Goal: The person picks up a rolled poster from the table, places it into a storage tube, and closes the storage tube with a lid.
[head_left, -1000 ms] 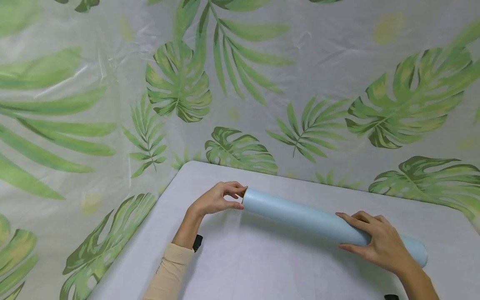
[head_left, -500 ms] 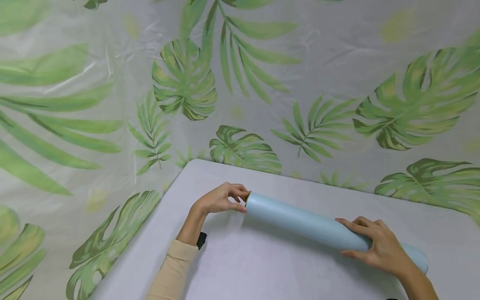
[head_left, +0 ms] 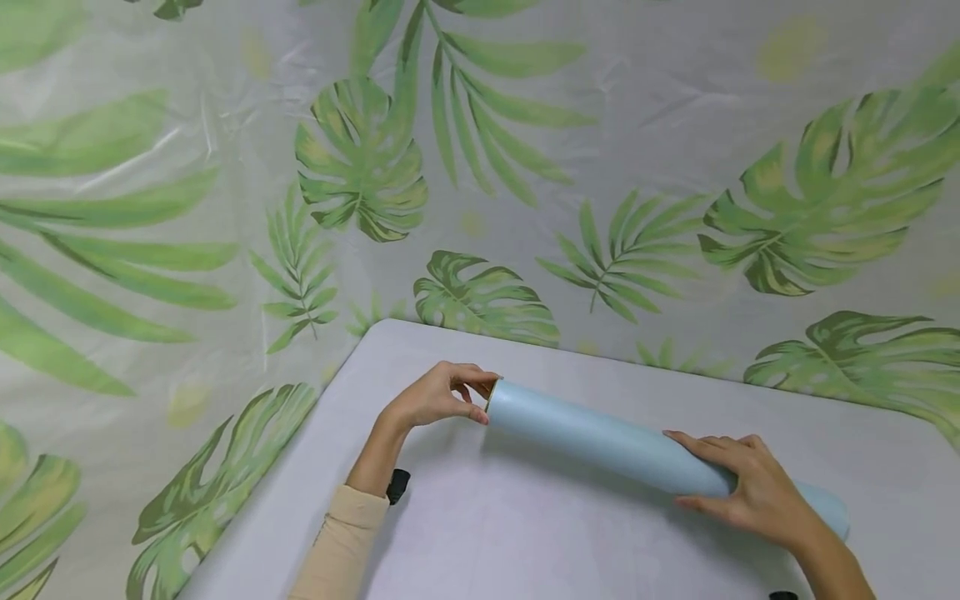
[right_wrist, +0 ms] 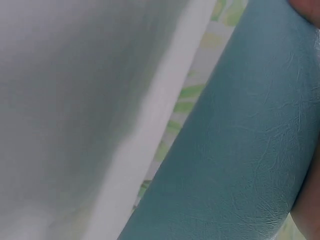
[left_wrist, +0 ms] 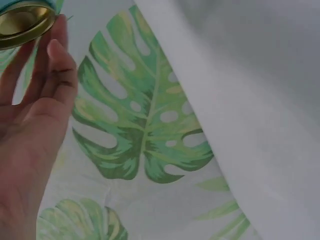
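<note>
A long light blue tube (head_left: 600, 435) is held slanting over the white table in the head view, its left end farther from me. My left hand (head_left: 429, 397) pinches the rim of that end between thumb and fingers. In the left wrist view the end shows a gold-coloured metal rim (left_wrist: 30, 34) with a recessed inside, beside the fingers of the left hand (left_wrist: 37, 115). Nearer the other end, my right hand (head_left: 757, 487) grips the tube from above, thumb on the near side. The right wrist view shows the tube's finely creased surface (right_wrist: 225, 140) close up.
The white table (head_left: 540, 533) has rounded far corners and lies below the tube. Behind and left of it hangs a pale sheet with green leaf prints (head_left: 487, 296). A dark wrist device (head_left: 398, 486) sits at the left wrist.
The tube and both hands stay in nearly the same place. The left fingers shift slightly at the rim, and the head view sways a little.
</note>
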### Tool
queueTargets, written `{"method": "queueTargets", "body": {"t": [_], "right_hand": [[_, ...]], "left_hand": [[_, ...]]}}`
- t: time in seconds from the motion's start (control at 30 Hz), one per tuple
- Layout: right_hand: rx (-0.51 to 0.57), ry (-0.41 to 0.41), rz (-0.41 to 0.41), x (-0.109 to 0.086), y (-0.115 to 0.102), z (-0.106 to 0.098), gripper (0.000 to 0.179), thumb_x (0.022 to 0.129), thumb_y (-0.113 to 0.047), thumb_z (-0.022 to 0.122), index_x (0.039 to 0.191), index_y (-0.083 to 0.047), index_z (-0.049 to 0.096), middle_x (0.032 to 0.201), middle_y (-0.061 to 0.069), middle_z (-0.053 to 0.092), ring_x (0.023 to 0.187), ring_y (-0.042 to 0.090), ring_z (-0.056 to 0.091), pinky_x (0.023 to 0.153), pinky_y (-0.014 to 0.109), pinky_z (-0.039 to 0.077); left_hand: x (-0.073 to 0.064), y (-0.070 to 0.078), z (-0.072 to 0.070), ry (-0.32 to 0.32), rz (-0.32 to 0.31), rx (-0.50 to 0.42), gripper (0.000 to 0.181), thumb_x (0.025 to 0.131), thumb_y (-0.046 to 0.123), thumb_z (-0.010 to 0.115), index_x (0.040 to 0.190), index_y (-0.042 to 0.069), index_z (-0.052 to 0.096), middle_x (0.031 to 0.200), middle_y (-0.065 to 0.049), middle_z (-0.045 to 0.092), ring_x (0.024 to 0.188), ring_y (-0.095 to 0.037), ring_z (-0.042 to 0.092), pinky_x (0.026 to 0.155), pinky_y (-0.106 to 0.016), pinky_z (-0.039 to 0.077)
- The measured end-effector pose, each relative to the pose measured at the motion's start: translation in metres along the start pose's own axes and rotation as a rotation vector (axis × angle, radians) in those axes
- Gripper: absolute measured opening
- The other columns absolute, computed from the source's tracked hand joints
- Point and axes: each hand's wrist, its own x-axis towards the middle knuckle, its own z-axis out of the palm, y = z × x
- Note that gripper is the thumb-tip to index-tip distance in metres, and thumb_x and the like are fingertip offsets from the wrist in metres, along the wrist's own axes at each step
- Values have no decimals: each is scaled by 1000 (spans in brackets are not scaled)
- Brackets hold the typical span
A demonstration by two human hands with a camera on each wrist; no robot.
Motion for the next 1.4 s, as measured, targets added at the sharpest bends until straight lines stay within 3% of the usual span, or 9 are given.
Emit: {"method": "queueTargets", "body": {"t": [0.1, 0.3, 0.43, 0.6, 0.77, 0.93, 1.1, 1.23, 1.4], "right_hand": [[7, 26, -16, 2, -1, -1, 94, 51, -36, 102, 138, -27, 68, 111, 0, 78, 96, 1, 66, 84, 15, 27], [42, 73, -52, 4, 0, 3, 95, 46, -31, 104, 135, -23, 71, 112, -5, 79, 99, -9, 63, 84, 15, 28], [16, 82, -73, 4, 1, 4, 95, 45, -32, 103, 134, -25, 72, 108, -7, 79, 94, -5, 64, 84, 16, 26], [15, 51, -45, -2, 1, 6, 93, 47, -35, 103, 135, -26, 71, 109, -7, 79, 93, -3, 65, 83, 15, 26], [33, -4, -17, -3, 4, 10, 91, 53, -37, 102, 137, -26, 69, 113, -9, 78, 93, -2, 66, 82, 15, 26], [28, -36, -1, -2, 6, 10, 92, 54, -39, 102, 139, -30, 67, 113, -8, 79, 93, 0, 68, 81, 15, 26], [59, -73, 36, -1, 1, 8, 89, 60, -41, 100, 141, -29, 66, 122, -8, 76, 98, -1, 68, 81, 15, 27], [93, -109, 88, -1, -5, 3, 86, 67, -41, 97, 144, -32, 62, 131, -15, 70, 98, -3, 65, 80, 18, 33], [139, -143, 137, -2, -8, -1, 82, 69, -36, 97, 144, -31, 63, 130, -15, 70, 95, -3, 60, 76, 25, 39]], "left_hand": [[-2, 2, -1, -12, 15, 1, 67, 81, 14, 89, 143, 13, 64, 114, -6, 74, 113, -34, 67, 94, -36, 56], [-3, 6, 1, 35, 31, 52, 67, 76, 15, 93, 139, 16, 68, 106, -2, 74, 107, -27, 67, 92, -35, 52], [-2, 4, 5, 33, 28, 98, 68, 75, 16, 94, 138, 13, 68, 107, -1, 75, 103, -22, 66, 90, -42, 53], [-2, -1, 9, 15, 31, 84, 67, 78, 15, 91, 140, 13, 66, 112, -1, 74, 101, -13, 62, 94, -44, 54], [-2, 0, 8, -19, 37, 107, 66, 83, 17, 88, 143, 10, 62, 115, -2, 73, 108, -28, 65, 95, -38, 55], [-3, 3, 5, -66, -1, 127, 66, 85, 23, 87, 145, 12, 62, 119, 0, 74, 114, -22, 69, 95, -35, 56], [-8, 5, -1, -64, -16, 58, 74, 82, 14, 89, 148, 13, 58, 128, -2, 70, 114, -24, 67, 89, -33, 56], [-10, 6, -5, -49, 22, -41, 82, 80, 5, 88, 153, 13, 52, 132, -8, 66, 106, -26, 69, 82, -30, 56], [-12, 11, -7, -66, 57, -117, 77, 82, 3, 86, 151, 13, 54, 133, -12, 69, 97, -22, 72, 80, -27, 56]]}}
